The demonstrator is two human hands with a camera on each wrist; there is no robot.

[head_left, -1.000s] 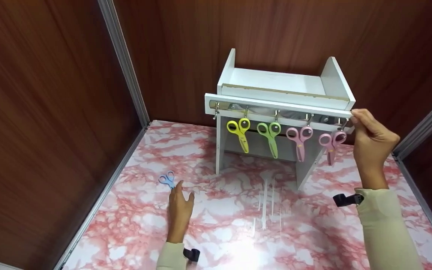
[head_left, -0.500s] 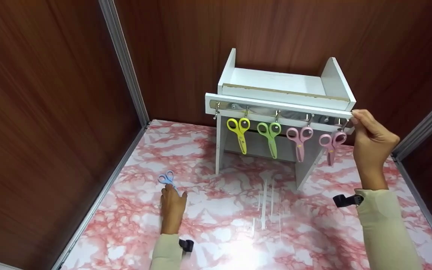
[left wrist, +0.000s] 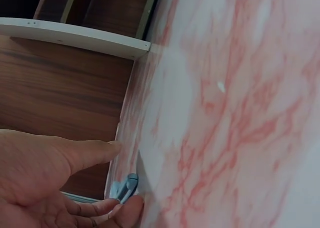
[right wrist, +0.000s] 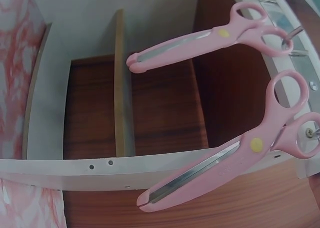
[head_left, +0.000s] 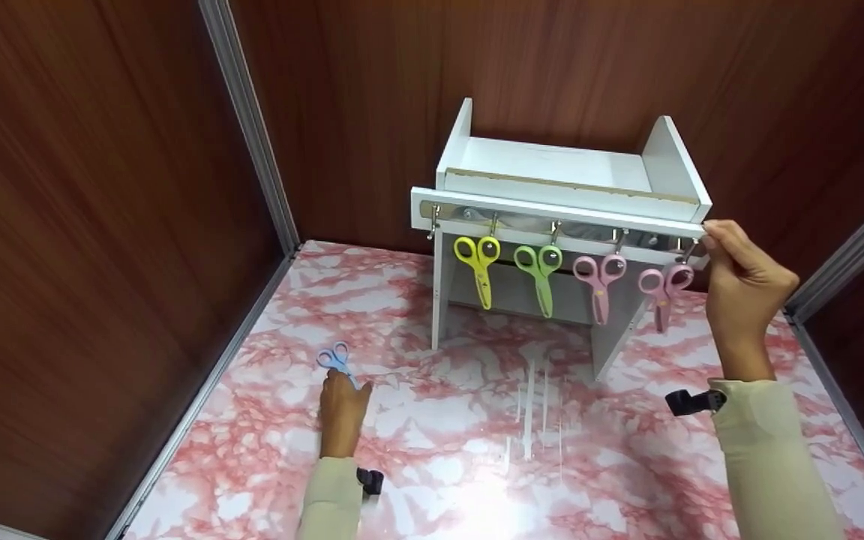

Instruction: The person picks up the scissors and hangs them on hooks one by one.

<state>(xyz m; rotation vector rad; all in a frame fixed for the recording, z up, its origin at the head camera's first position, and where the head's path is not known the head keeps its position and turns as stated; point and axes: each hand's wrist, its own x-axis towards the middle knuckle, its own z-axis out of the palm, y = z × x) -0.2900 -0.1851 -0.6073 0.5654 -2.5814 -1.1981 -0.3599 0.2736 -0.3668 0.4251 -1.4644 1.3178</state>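
A small pair of blue-handled scissors (head_left: 332, 356) lies on the pink-and-white marbled table at left. My left hand (head_left: 343, 409) reaches over its lower part. In the left wrist view, fingertips touch the blue scissors (left wrist: 131, 182) while the thumb stays apart. With thumb and fingers, my right hand (head_left: 748, 292) pinches the right end of a white hook rail (head_left: 522, 205). Yellow scissors (head_left: 482, 274), green scissors (head_left: 544, 289) and two pink pairs hang from it by their handles. Close up in the right wrist view are the nearer pink scissors (right wrist: 250, 148).
The rail runs along the front of a white shelf unit (head_left: 552, 157) with raised sides. The rail's leftmost hook (head_left: 434, 221) carries no scissors. Dark wood panels (head_left: 372, 135) enclose the table at the back and sides. Whitish streaks (head_left: 529, 412) mark the tabletop (head_left: 432, 480).
My left hand has shifted slightly left and come down over the blue scissors, covering more of them. The yellow scissors' tip has swung slightly left. My right hand stays on the rail.
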